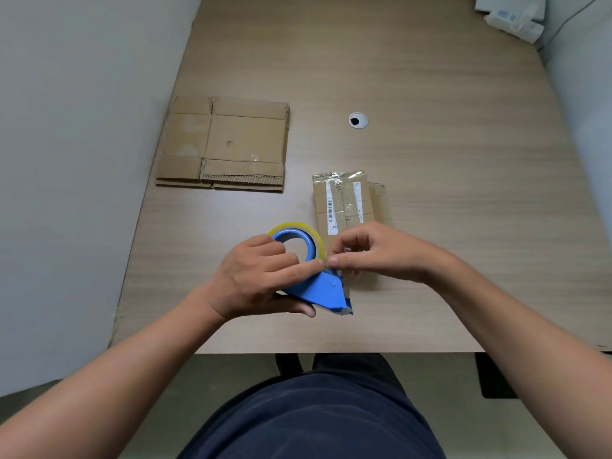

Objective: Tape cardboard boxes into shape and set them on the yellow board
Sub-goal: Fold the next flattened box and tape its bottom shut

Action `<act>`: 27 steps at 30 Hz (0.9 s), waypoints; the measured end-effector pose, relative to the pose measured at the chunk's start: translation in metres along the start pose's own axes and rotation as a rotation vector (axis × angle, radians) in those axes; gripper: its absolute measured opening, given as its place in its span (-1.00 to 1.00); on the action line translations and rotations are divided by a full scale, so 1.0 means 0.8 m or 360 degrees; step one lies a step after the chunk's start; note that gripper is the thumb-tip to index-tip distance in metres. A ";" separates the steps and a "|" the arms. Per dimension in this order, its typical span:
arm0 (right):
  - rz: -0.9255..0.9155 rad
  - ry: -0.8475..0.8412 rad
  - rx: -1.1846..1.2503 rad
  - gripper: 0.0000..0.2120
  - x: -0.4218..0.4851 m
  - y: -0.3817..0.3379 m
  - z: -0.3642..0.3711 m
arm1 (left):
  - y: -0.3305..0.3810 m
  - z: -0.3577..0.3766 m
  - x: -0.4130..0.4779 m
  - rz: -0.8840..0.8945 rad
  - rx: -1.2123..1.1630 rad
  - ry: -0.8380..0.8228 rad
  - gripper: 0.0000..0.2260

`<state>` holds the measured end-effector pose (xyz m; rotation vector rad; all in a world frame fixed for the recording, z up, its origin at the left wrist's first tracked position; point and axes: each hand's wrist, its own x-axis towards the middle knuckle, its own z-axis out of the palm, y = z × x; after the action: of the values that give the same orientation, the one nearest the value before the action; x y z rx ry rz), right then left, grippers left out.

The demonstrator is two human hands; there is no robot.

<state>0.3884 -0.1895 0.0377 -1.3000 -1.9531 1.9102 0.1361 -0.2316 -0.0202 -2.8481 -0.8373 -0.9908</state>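
My left hand (261,276) grips a blue tape dispenser (319,291) with a roll of clear yellowish tape (299,228), held just above the table near its front edge. My right hand (374,251) pinches at the tape end beside the roll, thumb and fingers curled together. Right behind my right hand lies a small flattened cardboard box (347,200) with white labels and old tape on it. A stack of larger flattened cardboard boxes (225,144) lies at the table's left side. No yellow board is in view.
The wooden table (447,160) has a round cable grommet (358,120) in the middle. A wall runs along the left edge. White packaging (513,14) sits at the far right corner. My lap and a dark chair base show below the front edge.
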 end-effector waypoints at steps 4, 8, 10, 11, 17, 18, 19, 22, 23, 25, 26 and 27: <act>0.0157 -0.0202 -0.0195 -0.90 0.009 -0.006 -0.004 | -0.002 0.004 0.002 0.0051 0.0041 -0.0047 -0.42; 0.0235 -0.0274 -0.0320 -0.89 0.012 -0.013 0.000 | 0.000 0.010 0.000 0.0110 0.0072 -0.0089 -0.43; 0.0289 -0.0253 -0.0381 -0.87 0.013 -0.013 0.007 | 0.002 0.013 -0.002 0.0117 0.0070 -0.0104 -0.43; 0.0322 -0.0210 -0.0385 -0.86 0.013 -0.012 0.012 | 0.003 0.015 -0.004 0.0113 0.0071 -0.0104 -0.43; 0.0515 0.0017 -0.0117 -0.88 0.012 0.007 0.038 | 0.012 0.021 -0.013 0.0086 0.0079 -0.0094 -0.43; 0.0522 0.0055 -0.0056 -0.85 0.012 0.009 0.041 | 0.013 0.021 -0.014 0.0074 0.0074 -0.0088 -0.43; 0.0519 0.0091 0.0012 -0.82 0.013 0.011 0.044 | 0.014 0.021 -0.015 0.0060 0.0073 -0.0082 -0.43; 0.0482 0.0164 0.0254 -0.72 0.013 0.018 0.052 | 0.012 0.021 -0.019 0.0002 0.0081 -0.0078 -0.43; 0.0451 0.0183 0.0354 -0.72 0.012 0.021 0.054 | 0.011 0.020 -0.020 -0.0014 0.0087 -0.0081 -0.43; 0.0352 0.0231 0.0561 -0.75 0.010 0.026 0.061 | 0.009 0.018 -0.021 -0.0043 0.0075 -0.0082 -0.43; 0.0285 0.0250 0.0642 -0.76 0.009 0.028 0.064 | 0.007 0.016 -0.021 -0.0053 0.0073 -0.0078 -0.44; 0.0219 0.0263 0.0696 -0.78 0.008 0.028 0.067 | 0.006 0.014 -0.020 -0.0058 0.0069 -0.0072 -0.45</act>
<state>0.3623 -0.2305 0.0048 -1.4266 -1.3006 2.0586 0.1344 -0.2415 -0.0381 -2.8386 -0.9058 -0.9038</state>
